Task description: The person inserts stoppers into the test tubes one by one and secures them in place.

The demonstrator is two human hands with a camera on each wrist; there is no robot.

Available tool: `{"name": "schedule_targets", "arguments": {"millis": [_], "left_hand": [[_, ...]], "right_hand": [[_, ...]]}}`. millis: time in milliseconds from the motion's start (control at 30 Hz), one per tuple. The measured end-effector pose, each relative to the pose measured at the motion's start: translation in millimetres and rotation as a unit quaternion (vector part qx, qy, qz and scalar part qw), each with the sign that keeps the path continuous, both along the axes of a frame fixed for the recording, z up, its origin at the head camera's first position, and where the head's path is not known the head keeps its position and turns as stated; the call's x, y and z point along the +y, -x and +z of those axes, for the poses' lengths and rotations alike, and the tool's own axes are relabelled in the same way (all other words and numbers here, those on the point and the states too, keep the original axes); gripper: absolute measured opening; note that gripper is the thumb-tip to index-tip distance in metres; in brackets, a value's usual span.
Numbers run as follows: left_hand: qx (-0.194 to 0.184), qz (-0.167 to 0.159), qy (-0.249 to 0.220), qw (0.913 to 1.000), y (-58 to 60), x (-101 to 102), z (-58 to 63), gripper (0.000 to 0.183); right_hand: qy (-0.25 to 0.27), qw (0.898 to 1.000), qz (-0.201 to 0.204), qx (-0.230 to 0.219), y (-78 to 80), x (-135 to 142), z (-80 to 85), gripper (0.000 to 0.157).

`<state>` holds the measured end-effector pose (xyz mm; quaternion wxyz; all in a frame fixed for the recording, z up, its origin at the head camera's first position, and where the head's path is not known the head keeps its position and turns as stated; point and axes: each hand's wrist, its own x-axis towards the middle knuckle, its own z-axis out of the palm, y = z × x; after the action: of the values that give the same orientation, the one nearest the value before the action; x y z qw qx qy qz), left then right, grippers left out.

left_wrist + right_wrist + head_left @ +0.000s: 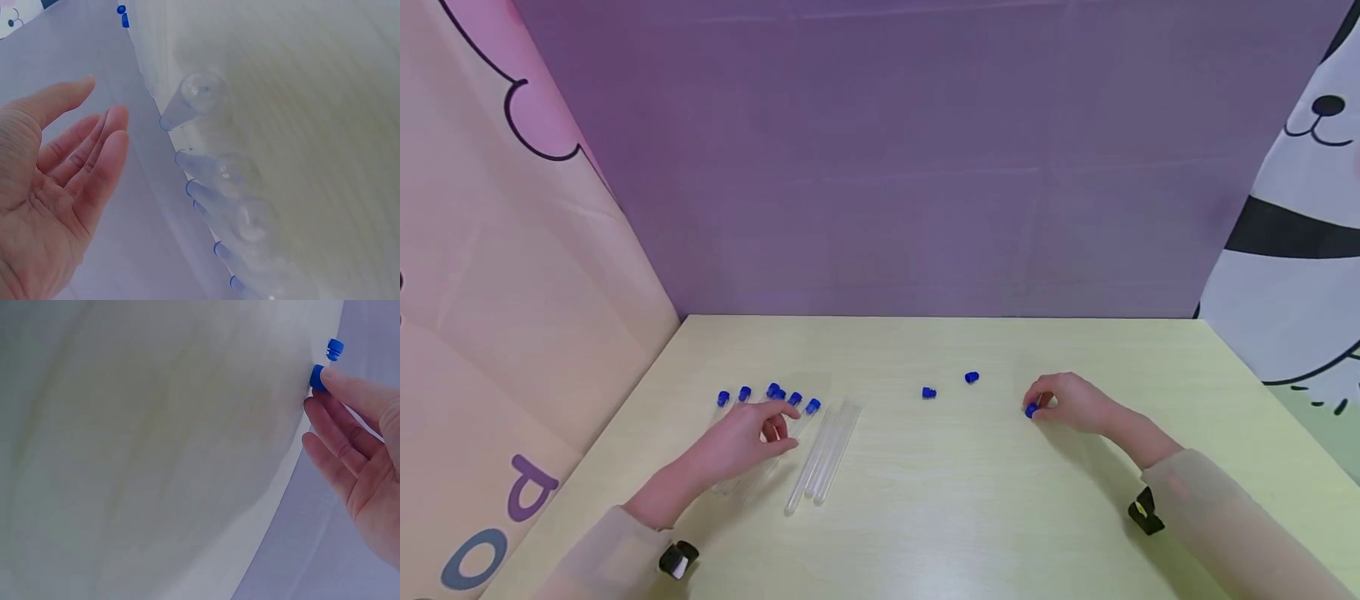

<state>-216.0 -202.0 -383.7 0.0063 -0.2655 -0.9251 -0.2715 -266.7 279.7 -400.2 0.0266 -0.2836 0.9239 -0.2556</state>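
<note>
Between right thumb and fingertips, my right hand [1071, 404] pinches a small blue cap [317, 377] at the right of the table. My left hand [747, 437] hovers over several clear test tubes with blue caps [813, 406], its fingers loosely bent and nothing between them. It hides much of those tubes. Just right of it lie a few clear test tubes [837, 454] with no caps on them, side by side. In the left wrist view, the rounded ends of tubes [203, 92] show beside the left hand.
Two loose blue caps lie at mid-table: one nearer cap [929, 392] and one farther cap [972, 377]. Behind the pale wooden table [955, 508] hangs a purple cloth [880, 167]. Printed cloths [512, 292] flank it on both sides.
</note>
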Motion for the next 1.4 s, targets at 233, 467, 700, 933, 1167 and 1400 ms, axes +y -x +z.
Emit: {"name": "schedule_targets", "arguments": {"millis": [233, 467, 700, 933, 1167, 1400], "left_hand": [[0.006, -0.012, -0.010, 0.9999, 0.2, 9.0, 2.1, 0.029], [0.003, -0.025, 0.005, 0.9997, 3.6, 15.9, 0.8, 0.028], [-0.016, -0.021, 0.029, 0.9992, 9.0, 18.4, -4.5, 0.029], [-0.025, -0.043, 0.029, 0.9983, 18.1, 20.1, -13.5, 0.027], [-0.037, -0.053, 0.035, 0.9973, 21.0, 23.6, -15.1, 0.030], [-0.048, -0.020, 0.047, 0.9975, 21.2, 28.9, -16.3, 0.033]], "right_hand": [[0.014, 0.999, -0.018, -0.025, -6.5, 2.4, 2.2, 0.010], [0.051, 0.998, 0.003, -0.029, -19.0, 3.7, 6.7, 0.012], [0.073, 0.997, 0.019, -0.009, -34.9, 2.9, 13.2, 0.016], [0.087, 0.996, 0.024, 0.000, -47.6, 3.0, 20.5, 0.017], [0.091, 0.995, 0.029, 0.004, -53.7, 1.3, 24.7, 0.017], [0.099, 0.994, 0.036, 0.012, -55.5, -0.3, 26.1, 0.017]]}}
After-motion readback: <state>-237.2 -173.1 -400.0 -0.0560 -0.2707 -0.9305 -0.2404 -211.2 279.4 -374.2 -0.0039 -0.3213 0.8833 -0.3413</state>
